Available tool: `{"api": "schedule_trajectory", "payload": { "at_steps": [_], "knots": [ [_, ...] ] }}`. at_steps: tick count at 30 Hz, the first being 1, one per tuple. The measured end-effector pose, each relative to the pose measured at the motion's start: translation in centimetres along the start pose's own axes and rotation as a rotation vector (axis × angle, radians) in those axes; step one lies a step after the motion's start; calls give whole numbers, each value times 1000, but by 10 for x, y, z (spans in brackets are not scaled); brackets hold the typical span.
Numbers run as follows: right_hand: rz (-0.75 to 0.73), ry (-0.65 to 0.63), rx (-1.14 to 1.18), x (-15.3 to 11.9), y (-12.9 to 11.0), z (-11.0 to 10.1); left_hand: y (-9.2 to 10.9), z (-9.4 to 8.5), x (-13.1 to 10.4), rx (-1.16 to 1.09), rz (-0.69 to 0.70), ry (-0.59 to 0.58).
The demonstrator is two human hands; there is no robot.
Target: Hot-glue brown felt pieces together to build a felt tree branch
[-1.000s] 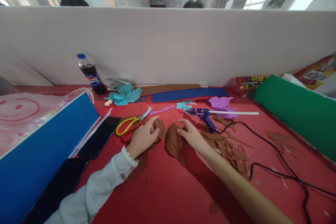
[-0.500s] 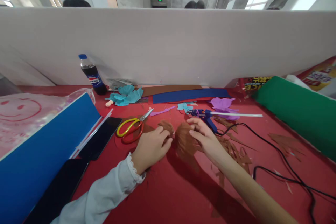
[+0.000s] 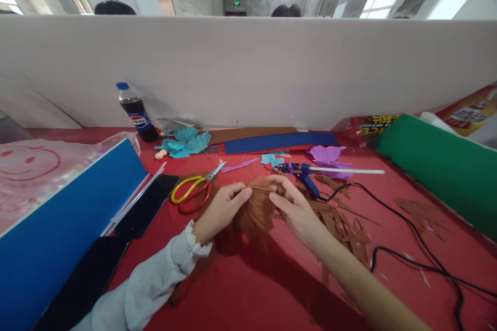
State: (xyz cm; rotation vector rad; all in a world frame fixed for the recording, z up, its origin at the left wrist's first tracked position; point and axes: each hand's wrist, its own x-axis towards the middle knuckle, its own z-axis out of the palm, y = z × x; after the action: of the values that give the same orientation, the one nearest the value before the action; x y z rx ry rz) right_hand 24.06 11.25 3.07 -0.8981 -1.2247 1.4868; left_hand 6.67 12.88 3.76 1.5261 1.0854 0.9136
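Observation:
Between my two hands, above the red table, is a piece of pleated brown crepe paper (image 3: 256, 207). My left hand (image 3: 223, 209) pinches its left edge between thumb and fingers. At its right edge, my right hand (image 3: 293, 204) grips it with thumb and fingertips. Yellow and red-handled scissors (image 3: 194, 191) lie just left of my left hand, blades pointing away. Behind my right hand rests a blue glue gun (image 3: 306, 178) with a white glue stick in its back. Brown paper scraps (image 3: 345, 227) are scattered right of my right hand.
A cola bottle (image 3: 137, 114) stands by the white partition (image 3: 248, 72). Blue paper petals (image 3: 186, 142), purple petals (image 3: 328, 155) and blue strips (image 3: 279, 140) lie along the back. Phones (image 3: 149, 204) and a blue board (image 3: 77, 222) are left; a black cord (image 3: 404, 212) and green board (image 3: 438, 165) right.
My hands have come closer together. The brown crepe paper, earlier in two separate-looking parts, is now held between both hands. The view has shifted slightly.

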Motion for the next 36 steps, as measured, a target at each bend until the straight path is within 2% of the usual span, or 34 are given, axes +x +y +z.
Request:
{"api": "schedule_trajectory", "payload": {
  "at_steps": [4, 7, 11, 16, 21, 29, 36],
  "knots": [
    [66, -89, 88, 5, 11, 4, 0, -4, -2, -255, -23, 36],
    [88, -136, 84, 6, 16, 5, -1, -5, -3, -320, -29, 48],
    [75, -168, 1, 7, 12, 8, -3, -5, -3, -433, -67, 49],
    [25, -197, -55, 5, 6, 11, -1, -1, -3, -621, -158, -11],
    [9, -200, -97, 3, 6, 10, -2, 5, -4, -764, -181, -55],
    [-7, -298, -76, 2, 2, 9, -6, 10, -6, -814, -200, -91],
    [-25, -281, -152, 5, -6, 3, -6, 6, -6, -714, -178, -78]
  ]
}}
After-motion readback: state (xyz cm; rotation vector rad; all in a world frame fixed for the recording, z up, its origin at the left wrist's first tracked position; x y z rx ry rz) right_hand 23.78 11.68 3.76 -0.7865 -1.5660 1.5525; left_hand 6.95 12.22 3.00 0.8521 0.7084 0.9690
